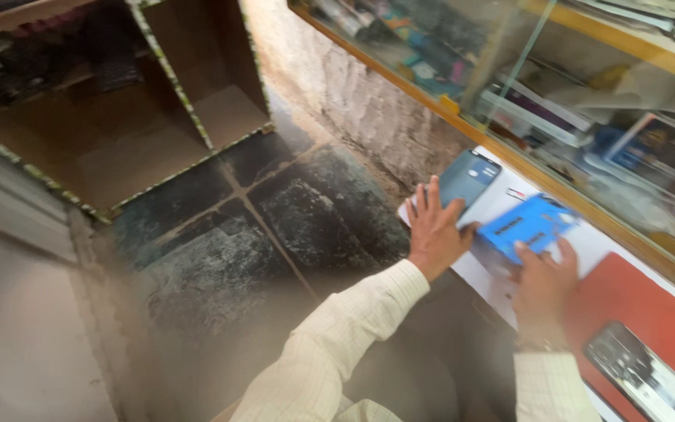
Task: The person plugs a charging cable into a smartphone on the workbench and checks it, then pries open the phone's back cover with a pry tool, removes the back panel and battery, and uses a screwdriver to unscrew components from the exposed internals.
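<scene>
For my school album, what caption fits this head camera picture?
Left hand lies flat beside a dark teal phone; right hand touches a bright blue phone part.

the person is wearing a long-sleeved shirt in pale cream with a fine grid of thin checked lines. the left sleeve [337,344] is reaching down to the wrist, its cuff buttoned close. the right sleeve [552,387] is showing the same check, with a metal wristwatch [539,344] sitting just above its cuff.
</scene>
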Motion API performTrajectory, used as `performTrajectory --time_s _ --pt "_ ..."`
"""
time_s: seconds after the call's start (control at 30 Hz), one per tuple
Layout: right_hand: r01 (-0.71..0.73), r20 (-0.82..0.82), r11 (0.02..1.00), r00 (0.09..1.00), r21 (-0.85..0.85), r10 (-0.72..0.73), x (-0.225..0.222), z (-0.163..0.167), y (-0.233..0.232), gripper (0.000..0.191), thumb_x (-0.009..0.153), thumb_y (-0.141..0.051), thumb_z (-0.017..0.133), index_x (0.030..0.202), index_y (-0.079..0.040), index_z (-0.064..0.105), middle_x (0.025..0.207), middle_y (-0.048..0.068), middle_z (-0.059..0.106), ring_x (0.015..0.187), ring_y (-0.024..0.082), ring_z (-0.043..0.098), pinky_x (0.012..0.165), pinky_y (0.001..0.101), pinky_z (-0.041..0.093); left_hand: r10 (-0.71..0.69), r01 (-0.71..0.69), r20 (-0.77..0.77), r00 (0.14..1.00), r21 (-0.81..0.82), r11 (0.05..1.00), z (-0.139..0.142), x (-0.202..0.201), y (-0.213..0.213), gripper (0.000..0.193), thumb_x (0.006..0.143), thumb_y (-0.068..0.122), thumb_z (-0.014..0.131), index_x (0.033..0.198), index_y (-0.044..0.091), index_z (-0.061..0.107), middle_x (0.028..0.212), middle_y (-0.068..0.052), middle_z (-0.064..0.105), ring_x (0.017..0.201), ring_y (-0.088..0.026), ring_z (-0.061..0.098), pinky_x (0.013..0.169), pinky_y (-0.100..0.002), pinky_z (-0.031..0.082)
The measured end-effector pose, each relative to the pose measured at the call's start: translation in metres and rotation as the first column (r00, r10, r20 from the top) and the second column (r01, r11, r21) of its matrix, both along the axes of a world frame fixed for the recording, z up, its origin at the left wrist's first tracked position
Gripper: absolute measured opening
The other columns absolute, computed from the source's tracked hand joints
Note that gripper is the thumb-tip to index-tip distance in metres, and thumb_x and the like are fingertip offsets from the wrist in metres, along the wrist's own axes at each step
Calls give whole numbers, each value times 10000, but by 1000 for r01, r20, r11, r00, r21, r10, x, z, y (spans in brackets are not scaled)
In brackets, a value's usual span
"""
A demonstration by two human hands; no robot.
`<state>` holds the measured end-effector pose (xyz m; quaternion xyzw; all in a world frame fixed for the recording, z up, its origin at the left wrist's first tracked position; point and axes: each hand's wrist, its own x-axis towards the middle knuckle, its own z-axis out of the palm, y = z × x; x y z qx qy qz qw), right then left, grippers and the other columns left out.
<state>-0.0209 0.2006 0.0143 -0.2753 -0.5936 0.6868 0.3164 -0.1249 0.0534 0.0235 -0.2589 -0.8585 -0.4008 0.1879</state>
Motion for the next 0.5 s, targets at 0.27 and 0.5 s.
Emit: performTrajectory --time_s 0.27,0.5 --pt "-143 -49 985 988 92 148 -10 -14 -27 504 978 -62 710 1424 89 531 1211 152 710 973 193 668 829 314 551 -81 80 -139 987 -14 997 -19 -9 -25 278 825 163 754 1047 33 648 1438 -314 487 1383 -556 389 1125 -621 318" --pt "-204 57 952 979 227 196 67 23 -61 533 989 -77 669 1475 22 475 1522 86 440 1318 176 522 1050 329 483 -115 110 -62 992 -77 991 -16 -11 -50 329 893 187 751 1173 40 659 1558 -329 406 1458 -536 358 1204 -558 326"
